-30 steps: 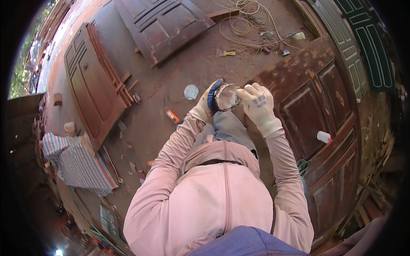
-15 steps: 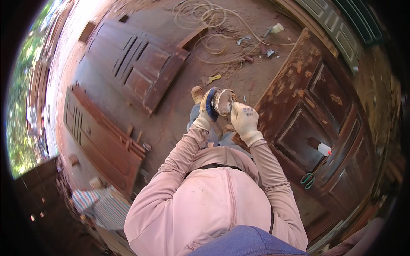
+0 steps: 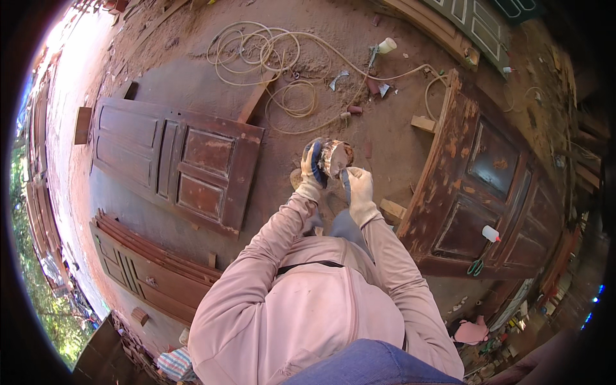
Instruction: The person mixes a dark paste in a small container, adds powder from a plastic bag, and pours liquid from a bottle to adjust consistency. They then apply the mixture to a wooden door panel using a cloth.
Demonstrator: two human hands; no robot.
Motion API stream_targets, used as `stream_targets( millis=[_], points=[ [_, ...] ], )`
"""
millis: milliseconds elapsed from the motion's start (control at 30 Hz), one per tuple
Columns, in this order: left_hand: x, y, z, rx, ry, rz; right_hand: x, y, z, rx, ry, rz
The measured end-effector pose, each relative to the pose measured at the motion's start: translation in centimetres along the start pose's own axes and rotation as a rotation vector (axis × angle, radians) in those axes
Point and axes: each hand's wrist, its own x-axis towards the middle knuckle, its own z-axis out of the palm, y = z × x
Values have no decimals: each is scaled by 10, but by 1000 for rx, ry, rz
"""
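Observation:
In front of my body, my left hand (image 3: 310, 165) in a glove with a dark blue palm is closed around a round tub (image 3: 336, 154). The tub has a crusted pale rim and brown paste-like stuff inside. My right hand (image 3: 360, 190), in a pale glove, pinches a thin grey blade (image 3: 346, 182), apparently a putty knife, whose tip is at the near side of the tub. Most of the blade's grip is hidden by my fingers. To the right lies a dark brown panelled door (image 3: 449, 218) with orange-brown patches and worn spots along its near-left edge.
A white bottle with a red tip (image 3: 490, 233) and green-handled scissors (image 3: 475, 267) lie on the right door. Another brown door (image 3: 170, 157) and stacked panels (image 3: 154, 279) lie left. Beyond are a coiled hose (image 3: 298, 61), a spray gun with a white cup (image 3: 386, 46) and wood blocks (image 3: 393, 208).
My view and body have swung relative to the doors, so the left door looks more level. My right hand has dropped slightly from the tub's opening, and the grey blade shows more.

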Motion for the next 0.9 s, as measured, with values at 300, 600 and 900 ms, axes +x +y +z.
stream_targets(
  millis=[300, 600, 900],
  points=[
    [133, 39, 16, -416, -57, -274, 63, -106, 69, 290, -57, 112],
    [311, 87, 98, -679, 10, -342, 239, -202, 120, 291, -165, 80],
    [488, 142, 193, -813, 14, -365, 381, -362, 166, 266, -205, 114]
  ],
)
